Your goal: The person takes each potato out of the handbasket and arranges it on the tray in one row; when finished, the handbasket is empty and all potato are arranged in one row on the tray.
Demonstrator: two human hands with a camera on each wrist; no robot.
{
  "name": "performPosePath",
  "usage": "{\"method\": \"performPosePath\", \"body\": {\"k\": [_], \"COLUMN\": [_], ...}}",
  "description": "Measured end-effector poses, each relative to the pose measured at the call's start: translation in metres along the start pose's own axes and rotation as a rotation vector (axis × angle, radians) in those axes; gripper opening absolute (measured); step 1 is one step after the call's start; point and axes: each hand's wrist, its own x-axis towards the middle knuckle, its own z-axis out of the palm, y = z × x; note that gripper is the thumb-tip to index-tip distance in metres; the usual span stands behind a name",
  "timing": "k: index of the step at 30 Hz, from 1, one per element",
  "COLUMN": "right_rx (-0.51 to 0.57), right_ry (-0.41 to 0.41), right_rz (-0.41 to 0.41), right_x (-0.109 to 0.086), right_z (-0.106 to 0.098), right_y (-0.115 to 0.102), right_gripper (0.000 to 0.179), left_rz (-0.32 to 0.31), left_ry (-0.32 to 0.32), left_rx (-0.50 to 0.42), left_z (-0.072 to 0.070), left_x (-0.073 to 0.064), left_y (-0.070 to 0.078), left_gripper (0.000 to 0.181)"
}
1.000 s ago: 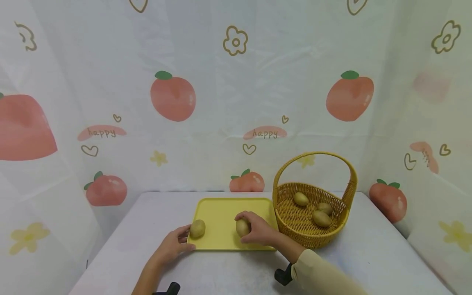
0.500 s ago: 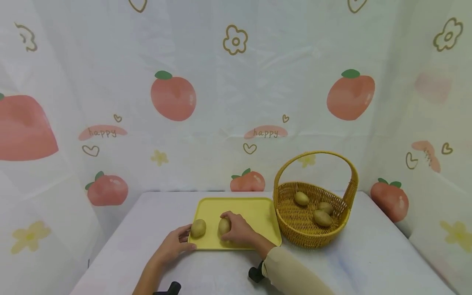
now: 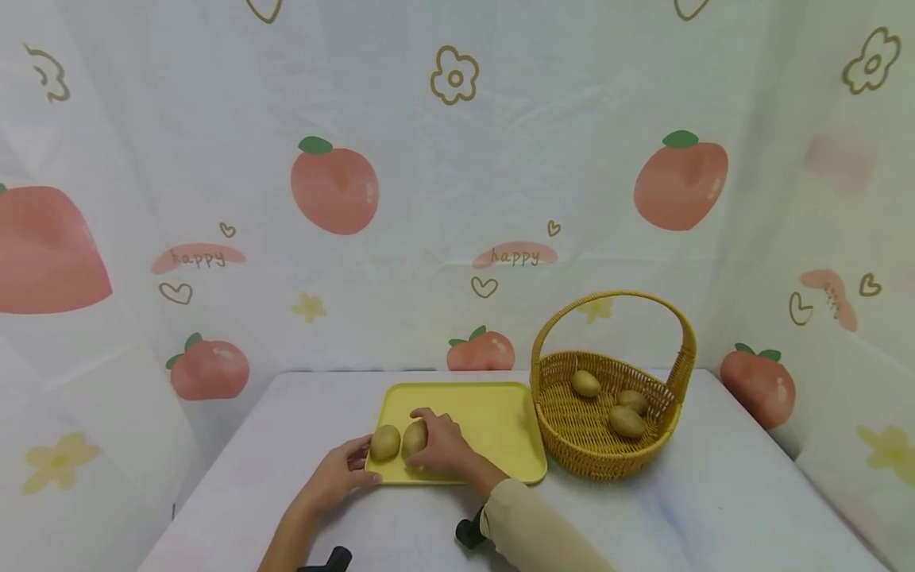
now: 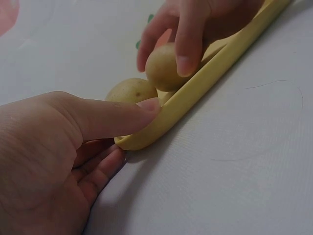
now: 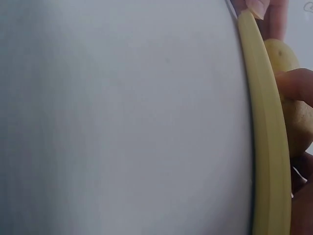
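Observation:
My right hand [image 3: 449, 449] pinches a potato [image 3: 412, 442] between thumb and fingers, low over the left part of a yellow tray [image 3: 493, 417]. Another potato [image 3: 385, 442] lies at the tray's left end, close beside the held one. At the tray's near left corner, my left hand [image 3: 337, 478] grips the edge; in the left wrist view its thumb [image 4: 142, 111] lies over the rim and the fingers [image 4: 105, 171] curl outside and below. The right wrist view shows the tray's long side wall [image 5: 269, 127], with the held potato [image 5: 298, 122] partly hidden by the fingers.
A woven basket [image 3: 600, 467] with a tall arched handle stands just right of the tray. Three potatoes [image 3: 585, 384] lie inside it. All stand on a white-covered table [image 3: 686, 508], in front of a fruit-printed curtain [image 3: 400, 302].
My right hand has moved left across the tray with the potato, from right of the middle to beside the other potato. My left hand stays at the tray's corner.

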Motion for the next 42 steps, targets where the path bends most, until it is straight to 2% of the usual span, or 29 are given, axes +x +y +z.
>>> {"method": "performPosePath", "body": {"k": [12, 20, 28, 32, 36, 42], "right_rx": [-0.023, 0.037, 0.023, 0.03, 0.046, 0.016], "right_ry": [-0.01, -0.069, -0.088, -0.115, -0.147, -0.186], "right_rz": [-0.044, -0.09, -0.15, -0.149, -0.153, -0.242], "right_x": [0.0, -0.004, -0.008, -0.012, -0.02, -0.03], "right_z": [0.004, -0.007, -0.021, -0.033, -0.055, -0.094], "right_y": [0.002, 0.01, 0.014, 0.012, 0.006, 0.002], "right_gripper": [0.085, 0.085, 0.078, 0.074, 0.067, 0.058], "left_rz": [0.006, -0.036, -0.044, -0.053, -0.044, -0.038], "left_ry": [-0.004, 0.006, 0.014, 0.019, 0.02, 0.022], "left_rx": [-0.008, 0.041, 0.053, 0.063, 0.064, 0.067], "left_z": [0.0, -0.001, 0.0, 0.001, 0.001, 0.0], "left_x": [0.0, -0.001, -0.001, 0.0, 0.0, 0.001], "left_y": [0.001, 0.007, 0.005, 0.003, 0.003, 0.002], "left_gripper": [0.079, 0.08, 0.081, 0.081, 0.081, 0.081]}}
